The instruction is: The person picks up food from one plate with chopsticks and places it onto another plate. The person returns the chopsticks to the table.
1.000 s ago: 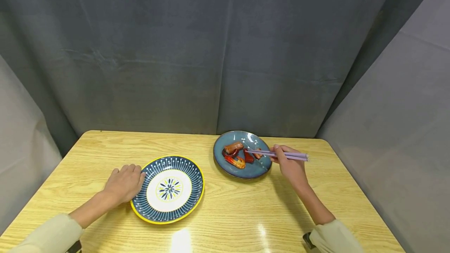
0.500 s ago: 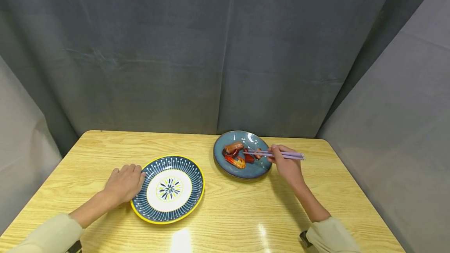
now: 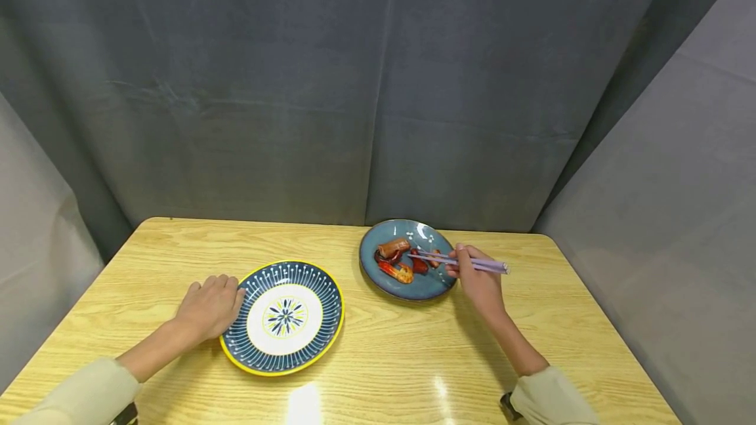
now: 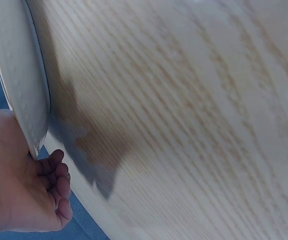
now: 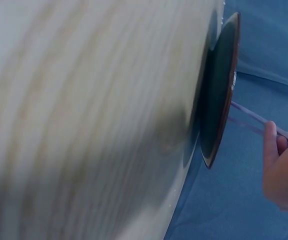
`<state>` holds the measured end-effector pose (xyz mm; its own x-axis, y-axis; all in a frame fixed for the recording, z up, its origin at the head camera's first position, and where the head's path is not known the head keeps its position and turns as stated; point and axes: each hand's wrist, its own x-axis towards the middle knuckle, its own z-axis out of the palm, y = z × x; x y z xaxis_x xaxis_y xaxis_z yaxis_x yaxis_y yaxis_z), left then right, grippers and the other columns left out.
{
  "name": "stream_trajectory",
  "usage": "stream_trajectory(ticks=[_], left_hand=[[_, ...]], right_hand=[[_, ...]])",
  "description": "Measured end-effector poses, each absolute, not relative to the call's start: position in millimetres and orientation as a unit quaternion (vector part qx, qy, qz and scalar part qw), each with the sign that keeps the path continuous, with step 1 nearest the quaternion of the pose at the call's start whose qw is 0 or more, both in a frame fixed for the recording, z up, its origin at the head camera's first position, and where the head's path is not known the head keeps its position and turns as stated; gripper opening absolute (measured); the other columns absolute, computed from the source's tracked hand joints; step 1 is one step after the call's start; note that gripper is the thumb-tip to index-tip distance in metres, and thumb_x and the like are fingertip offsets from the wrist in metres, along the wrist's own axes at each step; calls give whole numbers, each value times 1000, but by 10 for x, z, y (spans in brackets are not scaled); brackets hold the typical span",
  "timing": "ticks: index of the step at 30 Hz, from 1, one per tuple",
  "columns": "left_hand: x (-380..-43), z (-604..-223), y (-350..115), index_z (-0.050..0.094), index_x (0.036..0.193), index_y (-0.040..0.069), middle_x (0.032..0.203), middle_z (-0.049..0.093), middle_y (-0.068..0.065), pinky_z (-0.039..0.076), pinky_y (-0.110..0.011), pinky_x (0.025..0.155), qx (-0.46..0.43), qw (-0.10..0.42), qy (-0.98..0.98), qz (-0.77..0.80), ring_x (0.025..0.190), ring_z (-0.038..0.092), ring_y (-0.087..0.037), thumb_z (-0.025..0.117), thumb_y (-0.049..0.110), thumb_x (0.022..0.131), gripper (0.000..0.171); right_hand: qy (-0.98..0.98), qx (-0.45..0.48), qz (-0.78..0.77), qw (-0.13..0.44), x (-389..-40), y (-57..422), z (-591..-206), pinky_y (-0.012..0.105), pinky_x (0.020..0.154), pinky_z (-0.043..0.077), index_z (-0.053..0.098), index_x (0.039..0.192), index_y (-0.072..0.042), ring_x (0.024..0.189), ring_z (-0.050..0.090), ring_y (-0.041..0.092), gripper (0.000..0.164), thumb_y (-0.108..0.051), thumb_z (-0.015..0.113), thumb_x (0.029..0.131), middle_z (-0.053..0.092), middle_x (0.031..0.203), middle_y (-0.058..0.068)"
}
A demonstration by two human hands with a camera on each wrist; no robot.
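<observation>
Two hands at work over a pale wood-grain table [image 3: 390, 353]. Right hand [image 3: 481, 284]: grasping a pair of lilac chopsticks [image 3: 489, 265], thumb laid along them, thick ends pointing right, thin ends reaching left over the blue plate [image 3: 413, 292]. Tips lie above or at the red food piece [image 3: 420, 268]; whether they touch it, cannot tell. Blue plate sits near the far edge of the table, right of centre. Also on it: a brown sausage-like piece [image 3: 394, 248] toward the back, a dark red curled piece just in front of it, an orange-red shrimp [image 3: 400, 273] nearest the front, and a small brownish piece [image 3: 435, 263] on the right, partly crossed by the chopsticks. Left hand [image 3: 209, 310]: back upward, at the left rim of the patterned plate [image 3: 285, 317], touching it; the left wrist view shows the fingers loosely curled beside the rim. Whether the rim is pinched or merely steadied, cannot tell. Patterned plate is navy and white with a yellow edge, nearer the person, left of the blue plate and apart from it. Grey curtain [image 3: 254, 97] behind the table
</observation>
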<state>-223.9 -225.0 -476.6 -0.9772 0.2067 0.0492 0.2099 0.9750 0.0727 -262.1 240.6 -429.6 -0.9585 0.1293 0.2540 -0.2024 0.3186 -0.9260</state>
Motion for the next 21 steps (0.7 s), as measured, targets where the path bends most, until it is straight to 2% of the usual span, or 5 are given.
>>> stream_trajectory(ticks=[2,6,15,21], left_hand=[[-2241,-4769,-2248,58,110,-7,93,57,-14,42,-50,73,-105,20,-994,-39,85,52,-31,49,24,103,32],[-2240,-4769,-2245,58,111,-7,94,58,-15,42,-51,74,-105,20,-994,-37,87,54,-33,48,24,103,33],[-2241,-4746,-2250,58,111,-8,96,58,-17,43,-53,75,-110,23,-993,-35,90,55,-35,48,23,103,33],[-2238,-4747,-2253,58,114,-9,101,60,-20,43,-55,78,-109,19,-993,-35,94,56,-37,48,23,103,35]], right_hand=[[-798,25,582,157,-2657,2425,-4380,33,68,58,68,99,13,76,73,23,40,-21,49,107,69,92,29],[-792,23,582,183,-2686,2448,-4488,35,70,57,70,99,9,77,73,25,43,-28,49,106,71,91,25],[-758,26,607,237,-2648,2499,-4495,29,65,57,68,94,12,69,72,16,44,-26,50,106,70,84,26],[-734,15,631,252,-2611,2533,-4465,28,67,57,68,95,14,70,71,11,43,-23,48,107,69,88,28]])
